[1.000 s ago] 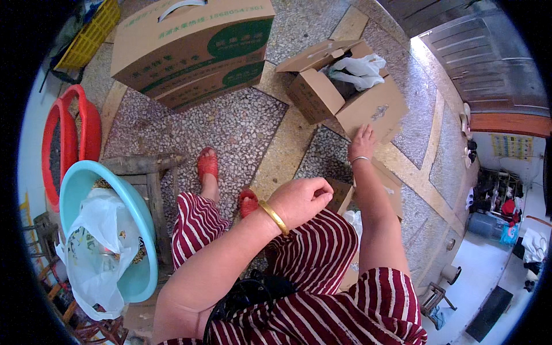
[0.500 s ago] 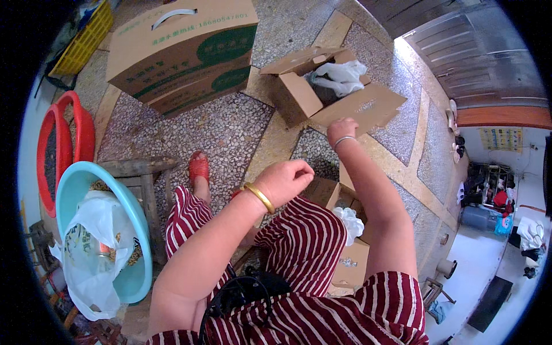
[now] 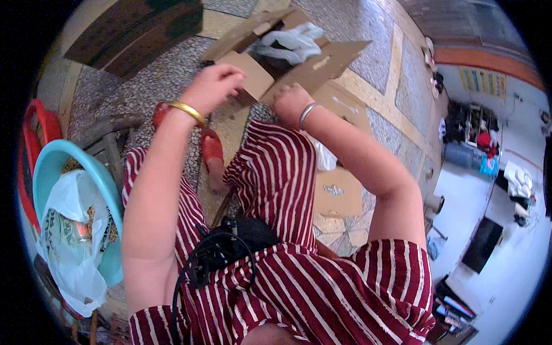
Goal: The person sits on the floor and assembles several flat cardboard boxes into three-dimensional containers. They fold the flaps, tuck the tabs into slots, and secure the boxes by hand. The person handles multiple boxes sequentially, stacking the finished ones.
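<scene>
My left hand (image 3: 211, 91), with a gold bangle, hovers by the left end of an open cardboard box (image 3: 253, 76). Its fingers are loosely bent and apart, with nothing seen in them. My right hand (image 3: 292, 104), wearing a silver bangle, is curled at the near corner of the box's raised flap (image 3: 325, 66); whether it grips the cardboard is hidden. A crumpled whitish plastic bag (image 3: 293, 43) bulges from the box's opening. Below my right hand, a white bag (image 3: 326, 156) shows beside my striped knee, next to more opened cardboard (image 3: 338, 192).
To the left, a turquoise basin (image 3: 112, 192) holds a plastic bag and grainy contents, with a red basin (image 3: 30, 123) behind it. A wooden stool (image 3: 109, 146) stands beside them. A large carton (image 3: 138, 40) is at the far left. Red sandals (image 3: 211, 148) are on my feet.
The view has shifted, so the box appears farther left and higher. My left hand has moved up beside the box, and my right hand has come closer to it.
</scene>
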`<state>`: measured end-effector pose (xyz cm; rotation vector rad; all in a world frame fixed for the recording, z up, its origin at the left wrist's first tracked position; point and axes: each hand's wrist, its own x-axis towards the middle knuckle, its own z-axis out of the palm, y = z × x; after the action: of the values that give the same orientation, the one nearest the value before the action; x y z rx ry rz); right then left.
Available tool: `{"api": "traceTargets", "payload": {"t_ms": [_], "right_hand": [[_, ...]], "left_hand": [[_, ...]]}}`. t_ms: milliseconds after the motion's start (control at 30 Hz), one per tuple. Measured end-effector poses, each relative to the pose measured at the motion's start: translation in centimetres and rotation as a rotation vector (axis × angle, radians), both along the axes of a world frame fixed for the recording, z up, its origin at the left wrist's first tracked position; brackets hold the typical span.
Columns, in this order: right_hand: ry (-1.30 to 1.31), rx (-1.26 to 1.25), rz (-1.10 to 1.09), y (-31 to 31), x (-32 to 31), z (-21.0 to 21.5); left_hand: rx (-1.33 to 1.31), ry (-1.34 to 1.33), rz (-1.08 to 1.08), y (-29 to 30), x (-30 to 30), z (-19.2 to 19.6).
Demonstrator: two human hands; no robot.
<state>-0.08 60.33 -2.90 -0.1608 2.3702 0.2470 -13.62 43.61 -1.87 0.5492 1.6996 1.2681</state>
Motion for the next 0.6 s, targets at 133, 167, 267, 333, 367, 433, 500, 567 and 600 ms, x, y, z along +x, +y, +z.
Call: {"api": "traceTargets", "payload": {"t_ms": [133, 167, 267, 333, 367, 433, 500, 567, 600], "right_hand": [[0.490, -0.160, -0.107, 3.0, 6.5, -0.7], [0.565, -0.195, -0.187, 3.5, 7.9, -0.6], [0.784, -0.354, -0.396, 5.4, 11.9, -0.6], [0.892, -0.383, -0.684, 6.6, 15.0, -1.9], [0.946, -0.392, -0.828, 7.2, 16.5, -2.8], [0.968, -0.410, -1.196, 8.0, 19.1, -5.2], [0.854, -0.589, -1.657, 7.8, 21.0, -7.7], [0.881, -0.539, -1.746, 6.3, 22.1, -10.2], [0.775, -0.617, -1.796, 5.9, 22.1, -10.8]], "left_hand": [[-0.025, -0.047, -0.037, 0.1, 0.0, -1.7], [-0.036, -0.053, -0.044, 0.2, -0.1, -2.1], [-0.119, -0.046, -0.076, 0.6, -0.4, -2.8], [-0.154, -0.032, -0.088, 0.8, -0.7, -3.8], [-0.163, -0.052, -0.095, 1.1, -0.7, -4.3], [-0.186, -0.085, -0.100, 1.4, -1.1, -5.1], [-0.193, -0.100, -0.093, 1.3, -1.6, -6.2], [-0.243, -0.047, -0.073, 1.1, -1.8, -5.6], [-0.269, -0.038, -0.078, 1.1, -2.0, -5.7]]}}
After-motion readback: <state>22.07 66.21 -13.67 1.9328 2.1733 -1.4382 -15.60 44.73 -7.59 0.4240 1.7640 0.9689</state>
